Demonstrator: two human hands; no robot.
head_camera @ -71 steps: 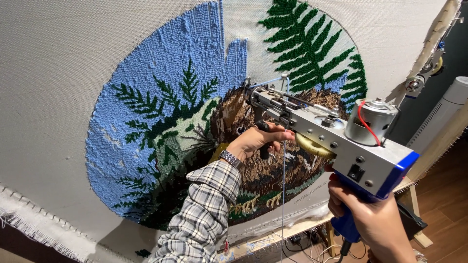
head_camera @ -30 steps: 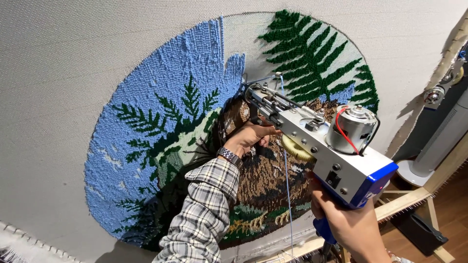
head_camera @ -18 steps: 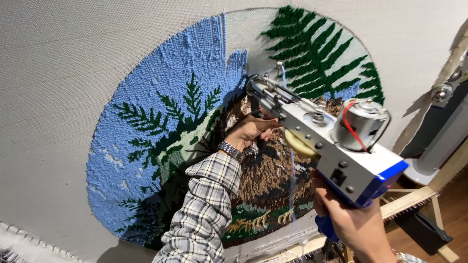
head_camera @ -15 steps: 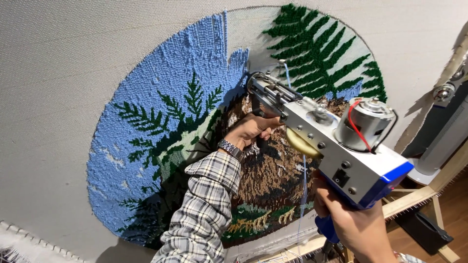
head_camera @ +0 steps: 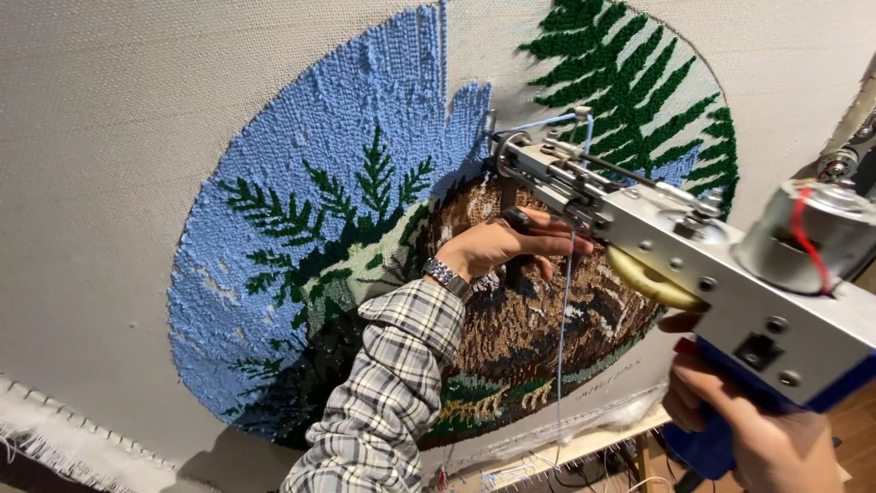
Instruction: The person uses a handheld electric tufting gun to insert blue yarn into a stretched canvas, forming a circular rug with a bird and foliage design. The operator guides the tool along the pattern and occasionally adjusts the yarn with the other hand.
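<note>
A silver and blue tufting gun point(head_camera: 693, 265) is pressed nose-first against a stretched beige cloth point(head_camera: 109, 137) bearing a round tufted picture point(head_camera: 383, 274) of blue sky, green ferns and brown ground. My left hand point(head_camera: 502, 246), in a plaid sleeve with a metal watch, grips the gun's black front handle under the barrel. Low at the right, my right hand point(head_camera: 748, 429) wraps the blue rear grip. A light blue yarn point(head_camera: 564, 319) runs through the needle area and hangs down. The needle tip sits at the edge of the blue area.
A wooden frame rail point(head_camera: 584, 447) runs along the bottom of the cloth, with cables below it. The cloth's frayed edge point(head_camera: 55, 438) shows at the lower left. A metal fitting point(head_camera: 835, 164) sits on the frame's right side.
The gun and both hands have stayed at the same spot on the picture. The view has moved closer and shifted slightly, so the gun fills more of the right side.
</note>
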